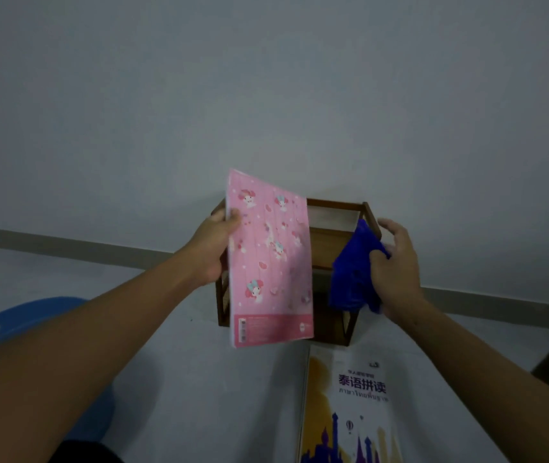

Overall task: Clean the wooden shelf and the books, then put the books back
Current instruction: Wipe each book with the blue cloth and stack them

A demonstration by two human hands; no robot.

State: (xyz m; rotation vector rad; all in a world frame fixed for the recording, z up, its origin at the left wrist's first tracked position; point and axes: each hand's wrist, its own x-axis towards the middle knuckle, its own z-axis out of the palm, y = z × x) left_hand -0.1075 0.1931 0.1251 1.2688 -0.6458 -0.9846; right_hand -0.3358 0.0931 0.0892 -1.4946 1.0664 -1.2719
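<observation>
A pink book (269, 259) is held upright by the left hand (211, 252). Its left edge is pinched between the thumb on the cover and the fingers curled behind it. A blue cloth (349, 279) is gripped in the right hand (396, 265), bunched in the curled fingers and hanging below them.

Just beyond both sets of fingers a wooden shelf (336, 208) is seen against the wall (266, 95). Its left half is hidden by the pink book. Its right post stands close beside the right fingertips and appears to touch the cloth, though blur leaves this uncertain. Open room is left between the book's right edge and the cloth.

Below the right hand a white book (349, 406) lies flat on the pale floor (199, 379), its top edge near the shelf's foot. A blue stool (26, 322) is seen beneath the left forearm.
</observation>
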